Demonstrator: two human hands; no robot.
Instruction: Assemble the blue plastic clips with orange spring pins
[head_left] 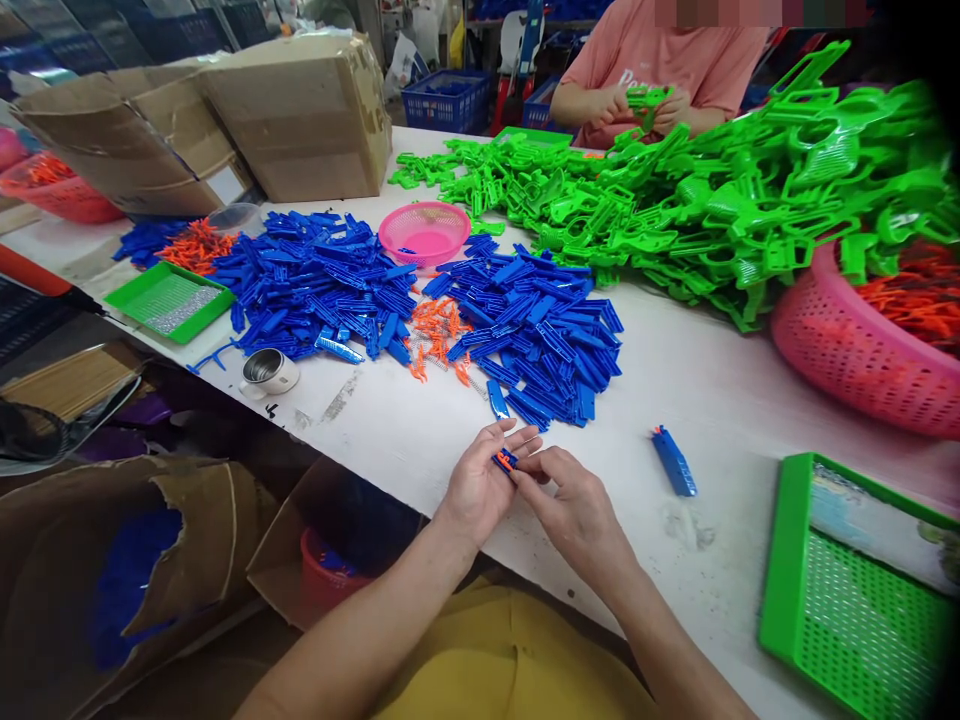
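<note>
A small blue plastic part (501, 461) with an orange piece set in it lies across the fingers of my left hand (474, 490), which is turned palm up and holds it. My right hand (579, 505) meets it from the right, thumb and forefinger pinched at the part's near end. Whatever sits between those fingertips is hidden. Just beyond my hands is a heap of blue plastic parts (536, 325), and beside it a small pile of orange pieces (437, 325) with thin metal springs. One blue part with an orange tip (674, 462) lies alone to the right.
Green toy gun pieces (675, 200) are heaped at the back, where a person in a pink shirt (667, 50) handles one. Around the table stand a pink basket (847, 345), a pink bowl (424, 235), green trays (784, 560), a cup (271, 373) and cardboard boxes (300, 120).
</note>
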